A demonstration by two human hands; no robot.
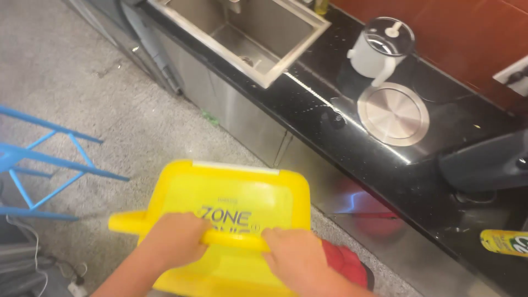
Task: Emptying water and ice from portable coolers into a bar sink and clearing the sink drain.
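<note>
1. A yellow plastic floor sign [231, 220] stands low in the middle of the view, over the grey floor; it is flat and rounded at its corners, with dark lettering on its face.
2. A yellow and green labelled bottle [505, 242] lies on its side at the right edge of the black tabletop [330, 104].

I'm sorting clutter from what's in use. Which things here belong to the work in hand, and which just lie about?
In hand:
- yellow tub
- its handle bar, gripped by left hand and right hand

Lying about:
- sink
- white pot
- round metal lid
- blue rack
- yellow can
</note>
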